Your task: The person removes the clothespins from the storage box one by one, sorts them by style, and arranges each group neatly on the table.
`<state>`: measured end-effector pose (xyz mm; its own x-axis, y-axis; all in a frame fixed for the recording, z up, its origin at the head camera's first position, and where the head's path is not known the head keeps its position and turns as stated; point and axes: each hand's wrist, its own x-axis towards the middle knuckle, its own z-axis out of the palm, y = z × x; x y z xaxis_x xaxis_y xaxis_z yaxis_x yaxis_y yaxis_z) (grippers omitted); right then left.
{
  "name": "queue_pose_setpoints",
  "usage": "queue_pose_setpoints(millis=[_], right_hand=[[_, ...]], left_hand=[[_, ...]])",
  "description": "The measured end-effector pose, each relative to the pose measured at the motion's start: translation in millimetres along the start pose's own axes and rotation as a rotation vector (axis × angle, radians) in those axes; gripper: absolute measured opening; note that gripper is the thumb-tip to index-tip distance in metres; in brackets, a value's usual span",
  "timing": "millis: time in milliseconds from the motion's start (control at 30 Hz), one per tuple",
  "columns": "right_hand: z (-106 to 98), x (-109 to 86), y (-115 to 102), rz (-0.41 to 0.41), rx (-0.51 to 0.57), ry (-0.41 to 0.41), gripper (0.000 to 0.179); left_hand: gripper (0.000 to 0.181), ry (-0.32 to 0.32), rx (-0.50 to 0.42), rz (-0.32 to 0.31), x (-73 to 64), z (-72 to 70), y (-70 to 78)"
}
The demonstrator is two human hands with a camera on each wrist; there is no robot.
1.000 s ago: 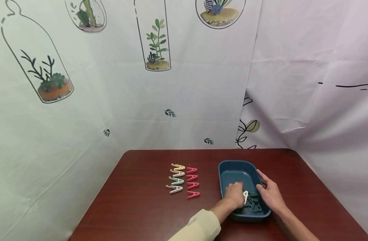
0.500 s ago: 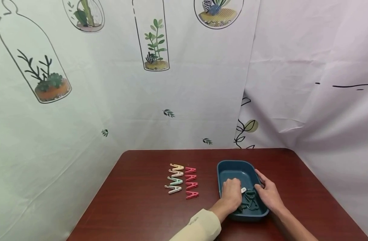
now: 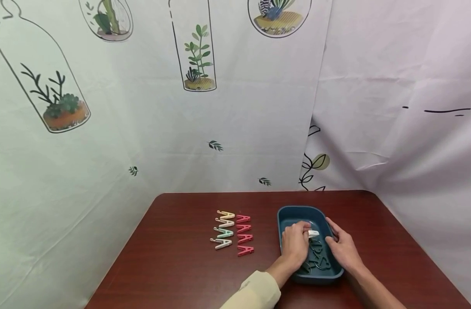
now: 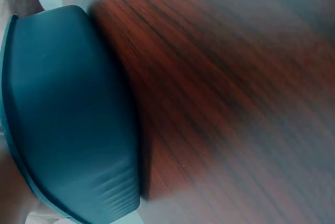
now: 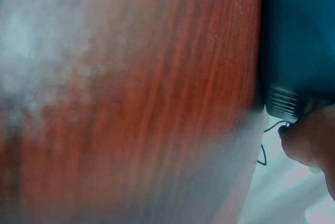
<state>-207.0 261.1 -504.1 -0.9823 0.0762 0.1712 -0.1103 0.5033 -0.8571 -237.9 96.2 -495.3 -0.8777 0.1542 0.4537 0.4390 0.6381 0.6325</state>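
Observation:
A blue rectangular tray sits on the right half of the table, seen from outside in the left wrist view. Inside it, my left hand pinches a white clothespin; its fingertips are mostly hidden behind the hand. Several dark green clip-like pieces lie in the tray's near end, their exact kind unclear. My right hand grips the tray's right wall, thumb over the rim and fingers outside. A blurred digit of that hand shows beside the tray in the right wrist view.
Left of the tray, two columns of clothespins lie on the brown table: pale yellow, cream, mint and white ones and several red ones. A printed white cloth hangs behind the table.
My left hand has moved toward the tray's far end, bringing the white clothespin with it away from the green pieces. My right hand keeps its grip on the tray.

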Motion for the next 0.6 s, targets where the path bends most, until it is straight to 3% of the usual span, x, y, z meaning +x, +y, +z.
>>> queue_pose_setpoints(millis=[167,333,500,600], right_hand=[[-0.3,1.1,-0.1,0.005,-0.019,-0.010,0.062],[-0.1,2.0,0.5,0.020,-0.023,-0.014,0.062],[0.3,3.5,0.5,0.032,-0.023,-0.019,0.062],[0.1,3.9,0.7,0.030,-0.019,-0.018,0.062]], left_hand=[[0.016,0.110,-0.170,0.026,0.0,-2.3,-1.6],[0.015,0.159,-0.318,0.016,0.4,-5.6,-0.6],[0.014,0.139,-0.411,-0.027,1.3,-9.4,0.3],[0.016,0.086,-0.489,-0.083,1.3,-12.9,1.5]])
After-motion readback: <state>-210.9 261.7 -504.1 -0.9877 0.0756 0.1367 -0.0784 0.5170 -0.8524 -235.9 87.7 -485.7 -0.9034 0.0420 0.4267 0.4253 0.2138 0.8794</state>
